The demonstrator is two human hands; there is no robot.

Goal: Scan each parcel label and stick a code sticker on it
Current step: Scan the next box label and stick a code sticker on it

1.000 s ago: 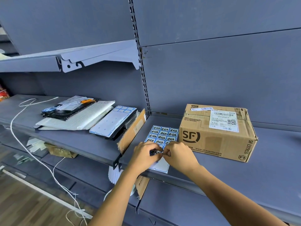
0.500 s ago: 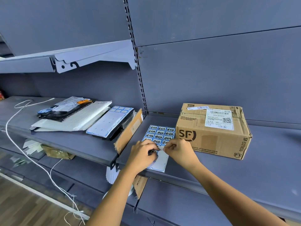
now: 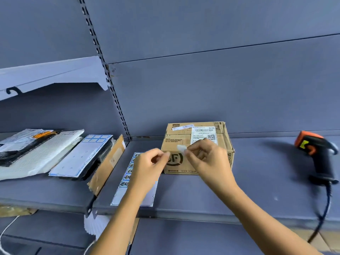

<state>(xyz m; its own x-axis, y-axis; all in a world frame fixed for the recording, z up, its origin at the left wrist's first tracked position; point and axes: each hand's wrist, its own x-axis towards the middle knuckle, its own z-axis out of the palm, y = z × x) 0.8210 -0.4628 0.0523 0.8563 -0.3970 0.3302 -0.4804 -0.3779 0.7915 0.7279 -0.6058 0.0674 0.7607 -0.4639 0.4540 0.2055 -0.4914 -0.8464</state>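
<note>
Lifting off the blue-and-white sticker sheet, my right hand is pinching a small white code sticker; left hand curling, hold unclear. Sticking step: the brown cardboard parcel is waiting at twelve o'clock, needing flat pressing.

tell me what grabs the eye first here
The right hand pinches a small pale sticker in front of the SF cardboard box on the grey shelf, the left hand beside it over the sticker sheet. An orange-and-black barcode scanner sits at the shelf's far right, cable trailing down.
</note>
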